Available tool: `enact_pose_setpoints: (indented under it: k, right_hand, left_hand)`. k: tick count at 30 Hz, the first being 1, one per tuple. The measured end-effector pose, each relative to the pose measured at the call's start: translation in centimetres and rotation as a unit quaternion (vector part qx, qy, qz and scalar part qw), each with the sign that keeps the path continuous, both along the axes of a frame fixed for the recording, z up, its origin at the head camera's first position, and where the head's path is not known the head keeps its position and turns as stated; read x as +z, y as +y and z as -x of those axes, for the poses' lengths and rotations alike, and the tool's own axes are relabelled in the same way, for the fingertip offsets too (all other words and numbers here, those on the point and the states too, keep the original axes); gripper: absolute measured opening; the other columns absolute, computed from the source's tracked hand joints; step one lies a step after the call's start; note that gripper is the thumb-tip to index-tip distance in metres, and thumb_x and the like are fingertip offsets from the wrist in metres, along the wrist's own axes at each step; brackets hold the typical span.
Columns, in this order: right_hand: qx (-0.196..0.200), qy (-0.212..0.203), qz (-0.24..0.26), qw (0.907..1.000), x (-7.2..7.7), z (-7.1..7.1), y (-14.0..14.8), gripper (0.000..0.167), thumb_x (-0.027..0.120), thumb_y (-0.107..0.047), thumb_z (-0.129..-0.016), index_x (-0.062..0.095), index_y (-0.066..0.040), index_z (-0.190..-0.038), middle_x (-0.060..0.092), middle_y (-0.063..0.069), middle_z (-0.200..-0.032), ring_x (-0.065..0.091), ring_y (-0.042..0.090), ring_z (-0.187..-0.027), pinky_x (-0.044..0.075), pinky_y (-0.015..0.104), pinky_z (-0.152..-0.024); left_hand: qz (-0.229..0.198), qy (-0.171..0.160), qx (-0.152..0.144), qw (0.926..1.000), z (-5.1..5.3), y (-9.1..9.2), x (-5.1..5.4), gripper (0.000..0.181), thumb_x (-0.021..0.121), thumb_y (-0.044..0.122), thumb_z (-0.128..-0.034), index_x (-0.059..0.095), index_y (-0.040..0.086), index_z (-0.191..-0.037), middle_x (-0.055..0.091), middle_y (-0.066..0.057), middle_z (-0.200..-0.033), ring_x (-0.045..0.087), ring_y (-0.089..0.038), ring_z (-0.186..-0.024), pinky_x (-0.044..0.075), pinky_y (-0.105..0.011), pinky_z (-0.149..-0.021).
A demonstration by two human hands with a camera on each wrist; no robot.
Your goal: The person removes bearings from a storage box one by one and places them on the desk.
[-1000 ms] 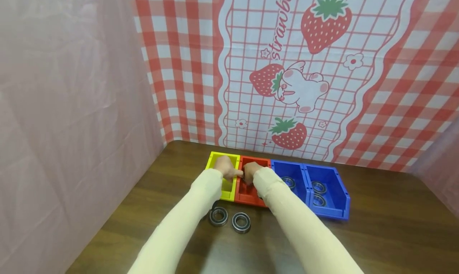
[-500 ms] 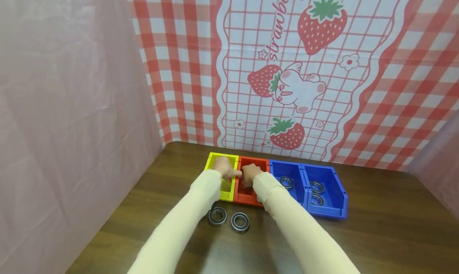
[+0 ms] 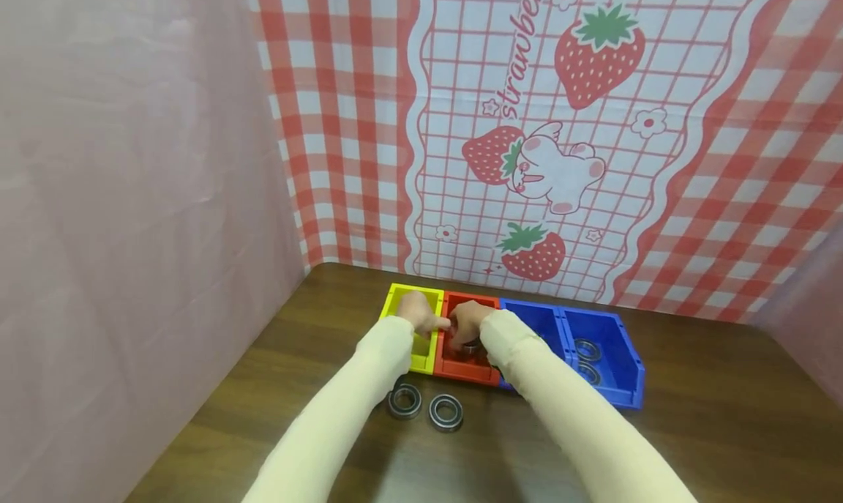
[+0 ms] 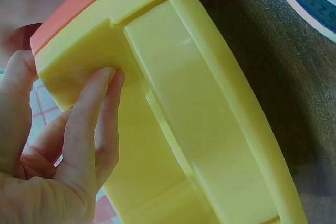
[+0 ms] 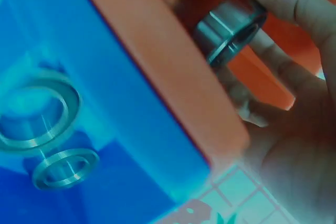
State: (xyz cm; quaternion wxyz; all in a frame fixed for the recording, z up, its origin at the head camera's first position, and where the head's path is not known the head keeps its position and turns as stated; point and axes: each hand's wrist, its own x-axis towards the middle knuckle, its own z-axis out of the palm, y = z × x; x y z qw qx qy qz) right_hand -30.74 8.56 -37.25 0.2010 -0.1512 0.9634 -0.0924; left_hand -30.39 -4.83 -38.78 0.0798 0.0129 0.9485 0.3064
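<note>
You look partway: blue plastic bins (image 3: 626, 367) hold silver metal ring bearings (image 3: 587, 350); loose bearings (image 3: 446, 413) await on the wooden bench (image 3: 711, 415). Your right hand (image 3: 469, 320) has fingers clamped on one bearing (image 5: 231, 27) inside the red plastic bin (image 3: 467, 373); your left hand (image 3: 416, 314) pinches the yellow plastic bin's (image 4: 173, 82) wall.

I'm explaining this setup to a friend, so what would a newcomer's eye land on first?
Likely the strawberry-printed cloth behind the table, then the row of a yellow bin, a red bin and two blue bins in front of it. Next, the right hand holding a metal bearing inside the red bin, while the left hand grips the yellow bin's side wall.
</note>
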Motion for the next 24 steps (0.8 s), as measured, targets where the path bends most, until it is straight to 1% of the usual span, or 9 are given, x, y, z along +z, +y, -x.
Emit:
enact_pose_setpoints:
  k: [3, 5, 8, 10, 14, 19, 24]
  right_hand:
    - [0.012, -0.006, -0.012, 0.9998, 0.9, -0.2, 0.2, 0.014, 0.073, -0.012, -0.073, 0.067, -0.009, -0.086, 0.065, 0.003, -0.082, 0.057, 0.015, -0.072, 0.049, 0.026, -0.064]
    - [0.029, -0.002, -0.019, 0.9994, 1.5, -0.5, 0.3, 0.015, 0.074, -0.012, -0.073, 0.067, -0.009, -0.086, 0.065, 0.002, -0.081, 0.056, 0.014, -0.071, 0.049, 0.026, -0.061]
    - [0.049, 0.005, -0.033, 0.9983, 2.4, -0.9, 0.2, 0.015, 0.074, -0.014, -0.073, 0.066, -0.010, -0.085, 0.063, 0.000, -0.078, 0.056, 0.013, -0.068, 0.051, 0.027, -0.055]
    - [0.044, -0.005, -0.033, 0.9985, 2.8, -1.1, 0.3, 0.014, 0.074, -0.015, -0.074, 0.066, -0.012, -0.085, 0.062, -0.001, -0.078, 0.057, 0.013, -0.067, 0.053, 0.030, -0.055]
    - [0.036, -0.023, -0.022, 0.9989, 3.4, -1.5, 0.6, 0.012, 0.073, -0.016, -0.077, 0.065, -0.013, -0.084, 0.061, 0.000, -0.080, 0.059, 0.015, -0.068, 0.057, 0.034, -0.059]
    - [0.053, -0.032, -0.015, 0.9980, 3.8, -1.9, 0.6, 0.013, 0.074, -0.015, -0.075, 0.065, -0.015, -0.083, 0.059, 0.000, -0.081, 0.059, 0.014, -0.065, 0.057, 0.031, -0.055]
    - [0.077, -0.033, -0.026, 0.9961, 4.8, -2.8, 0.7, 0.012, 0.074, -0.015, -0.075, 0.065, -0.017, -0.082, 0.057, -0.001, -0.077, 0.055, 0.012, -0.059, 0.056, 0.031, -0.052]
  left_hand:
    - [0.005, 0.008, -0.005, 0.9999, -0.1, 0.1, 0.0, 0.040, 0.077, 0.040, -0.0785, 0.065, 0.005, -0.063, 0.069, -0.005, -0.062, 0.057, -0.012, -0.052, 0.040, -0.021, -0.048]
    - [0.011, 0.010, -0.006, 0.9999, -0.2, 0.2, 0.1, 0.041, 0.077, 0.040, -0.0785, 0.065, 0.005, -0.061, 0.070, -0.005, -0.061, 0.057, -0.011, -0.050, 0.039, -0.020, -0.046]
    - [0.009, 0.009, -0.002, 0.9999, -0.2, 0.1, 0.3, 0.041, 0.078, 0.038, -0.0786, 0.065, 0.004, -0.059, 0.070, -0.006, -0.060, 0.057, -0.011, -0.048, 0.037, -0.020, -0.045]
    - [0.000, 0.008, -0.002, 1.0000, -0.3, 0.1, 0.4, 0.040, 0.078, 0.036, -0.0790, 0.064, 0.004, -0.059, 0.070, -0.007, -0.061, 0.057, -0.011, -0.048, 0.037, -0.020, -0.045]
    - [-0.012, 0.009, -0.002, 0.9999, -0.4, 0.3, 0.4, 0.039, 0.077, 0.034, -0.0796, 0.062, 0.005, -0.059, 0.070, -0.008, -0.062, 0.057, -0.011, -0.048, 0.038, -0.020, -0.045]
    - [0.002, 0.011, -0.001, 0.9999, -0.4, 0.2, 0.2, 0.041, 0.077, 0.035, -0.0796, 0.061, 0.006, -0.056, 0.070, -0.007, -0.060, 0.053, -0.009, -0.045, 0.034, -0.018, -0.042]
    - [0.012, 0.019, -0.009, 0.9997, -0.3, 0.0, 0.2, 0.041, 0.076, 0.036, -0.0807, 0.064, 0.005, -0.058, 0.070, -0.007, -0.059, 0.053, -0.009, -0.045, 0.034, -0.019, -0.044]
